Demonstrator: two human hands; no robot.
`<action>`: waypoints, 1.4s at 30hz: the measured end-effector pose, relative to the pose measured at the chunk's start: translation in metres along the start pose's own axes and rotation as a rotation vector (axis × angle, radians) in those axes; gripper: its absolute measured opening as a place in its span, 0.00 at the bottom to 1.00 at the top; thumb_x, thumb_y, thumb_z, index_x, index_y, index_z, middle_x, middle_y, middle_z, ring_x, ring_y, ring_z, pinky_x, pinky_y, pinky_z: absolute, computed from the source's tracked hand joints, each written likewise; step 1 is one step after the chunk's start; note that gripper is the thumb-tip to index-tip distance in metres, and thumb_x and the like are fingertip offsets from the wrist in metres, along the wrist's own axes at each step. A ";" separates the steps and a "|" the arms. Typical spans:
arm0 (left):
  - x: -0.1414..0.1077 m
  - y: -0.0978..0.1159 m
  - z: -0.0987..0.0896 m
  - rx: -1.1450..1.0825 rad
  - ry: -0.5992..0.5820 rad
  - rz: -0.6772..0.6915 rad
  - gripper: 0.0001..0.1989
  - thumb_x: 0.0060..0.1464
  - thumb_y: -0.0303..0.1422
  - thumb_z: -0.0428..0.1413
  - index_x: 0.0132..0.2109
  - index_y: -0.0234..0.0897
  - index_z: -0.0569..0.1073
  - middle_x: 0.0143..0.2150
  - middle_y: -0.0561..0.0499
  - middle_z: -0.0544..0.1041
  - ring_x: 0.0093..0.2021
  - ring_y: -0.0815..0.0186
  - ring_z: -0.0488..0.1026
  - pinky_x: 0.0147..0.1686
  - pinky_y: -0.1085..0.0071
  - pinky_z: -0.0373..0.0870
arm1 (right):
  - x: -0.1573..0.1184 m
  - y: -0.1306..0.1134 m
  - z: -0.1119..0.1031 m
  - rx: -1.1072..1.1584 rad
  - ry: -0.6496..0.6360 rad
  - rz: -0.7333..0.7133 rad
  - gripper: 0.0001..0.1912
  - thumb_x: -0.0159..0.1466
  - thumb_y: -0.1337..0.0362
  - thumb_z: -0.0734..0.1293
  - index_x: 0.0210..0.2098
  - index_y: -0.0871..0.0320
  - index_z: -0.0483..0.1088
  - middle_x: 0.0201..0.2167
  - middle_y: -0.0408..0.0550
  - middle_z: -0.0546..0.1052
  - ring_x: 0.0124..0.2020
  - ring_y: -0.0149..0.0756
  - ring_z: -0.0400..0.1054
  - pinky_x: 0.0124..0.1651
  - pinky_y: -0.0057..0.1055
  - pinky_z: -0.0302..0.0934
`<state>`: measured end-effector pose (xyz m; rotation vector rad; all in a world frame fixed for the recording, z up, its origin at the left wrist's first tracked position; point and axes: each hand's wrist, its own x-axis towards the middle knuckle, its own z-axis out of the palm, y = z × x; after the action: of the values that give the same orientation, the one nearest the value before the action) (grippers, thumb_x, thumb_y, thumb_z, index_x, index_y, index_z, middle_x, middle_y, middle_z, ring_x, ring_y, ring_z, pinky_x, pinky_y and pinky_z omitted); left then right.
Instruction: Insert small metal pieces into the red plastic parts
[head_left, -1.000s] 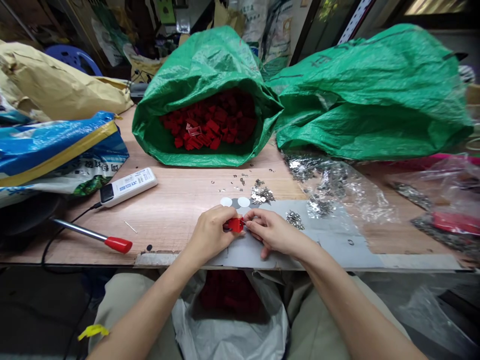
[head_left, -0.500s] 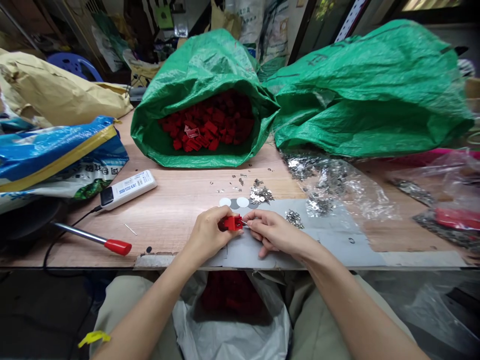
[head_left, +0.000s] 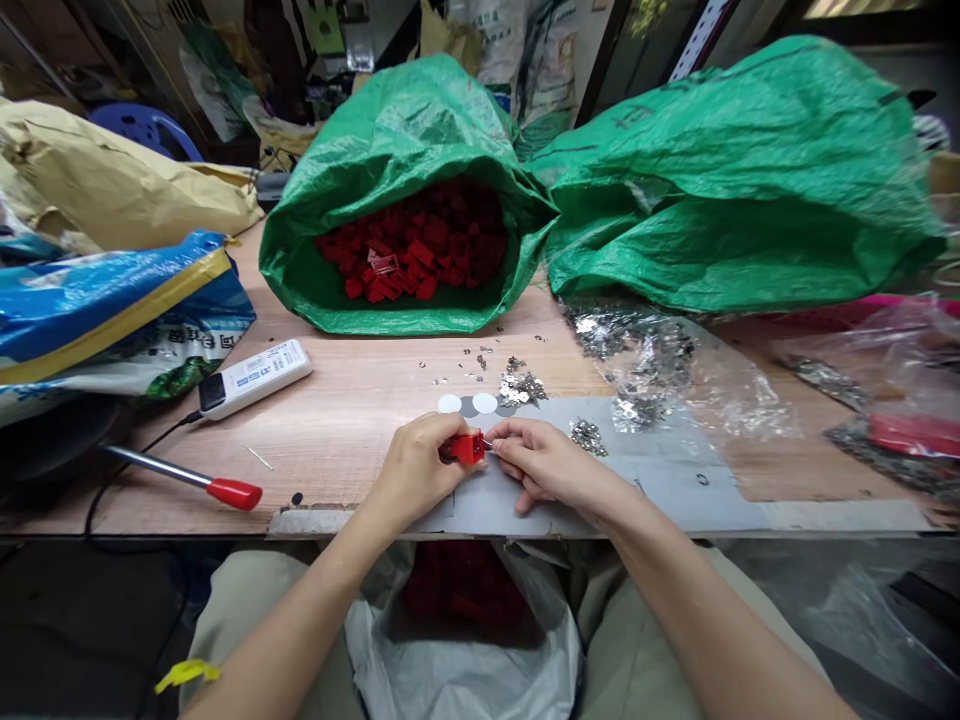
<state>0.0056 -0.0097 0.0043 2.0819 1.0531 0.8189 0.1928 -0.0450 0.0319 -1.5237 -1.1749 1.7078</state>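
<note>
Between the thumb and fingers of my left hand (head_left: 417, 462) is a small red plastic block-shaped part (head_left: 471, 447), held above the grey sheet (head_left: 660, 490). My right hand (head_left: 546, 462) pinches a thin metal piece (head_left: 487, 446) against the right side of that part; its exact kind is too small to make out. Just right of my right hand lies a little heap of small metal pieces (head_left: 588, 437). Behind the hands is a larger pile of flat metal pieces (head_left: 520, 384).
An open green sack (head_left: 405, 322) full of red parts lies behind, with another green sack (head_left: 735, 220) to its right. Clear plastic bags (head_left: 712, 390) of metal pieces lie right. A white power strip (head_left: 259, 378) and red-handled lever (head_left: 234, 493) are left. A whitish bag (head_left: 465, 680) hangs below the table edge.
Both hands stay almost in place. The red part appears slightly turned in my left hand, and the view has shifted very slightly.
</note>
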 end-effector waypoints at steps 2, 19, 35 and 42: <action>0.001 0.001 -0.001 0.007 -0.012 0.003 0.08 0.49 0.30 0.66 0.34 0.37 0.75 0.35 0.51 0.80 0.35 0.64 0.75 0.35 0.71 0.67 | 0.000 -0.001 0.001 -0.016 0.007 -0.008 0.09 0.64 0.57 0.66 0.37 0.58 0.67 0.18 0.33 0.58 0.15 0.21 0.51 0.18 0.22 0.67; -0.001 0.002 0.000 -0.368 0.053 -0.234 0.14 0.48 0.36 0.67 0.38 0.37 0.73 0.37 0.51 0.80 0.35 0.67 0.76 0.35 0.73 0.72 | -0.005 0.001 -0.011 0.057 -0.035 -0.077 0.13 0.66 0.57 0.65 0.46 0.57 0.67 0.20 0.32 0.63 0.11 0.19 0.47 0.23 0.27 0.69; -0.004 0.019 -0.012 -1.914 -0.181 -0.796 0.17 0.67 0.37 0.50 0.34 0.28 0.72 0.21 0.54 0.64 0.17 0.79 0.60 0.15 0.86 0.57 | -0.009 0.008 0.022 -0.541 0.227 -0.721 0.20 0.70 0.60 0.63 0.60 0.50 0.71 0.34 0.46 0.78 0.25 0.32 0.68 0.35 0.32 0.66; -0.003 0.019 -0.011 -2.011 -0.207 -0.807 0.17 0.68 0.36 0.49 0.33 0.29 0.71 0.22 0.54 0.62 0.19 0.79 0.61 0.16 0.86 0.57 | -0.010 0.008 0.024 -0.536 0.265 -0.843 0.16 0.70 0.63 0.62 0.53 0.52 0.77 0.26 0.47 0.75 0.26 0.36 0.70 0.33 0.33 0.67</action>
<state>0.0036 -0.0182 0.0246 -0.0114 0.3348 0.6117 0.1730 -0.0626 0.0290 -1.1831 -1.8576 0.6462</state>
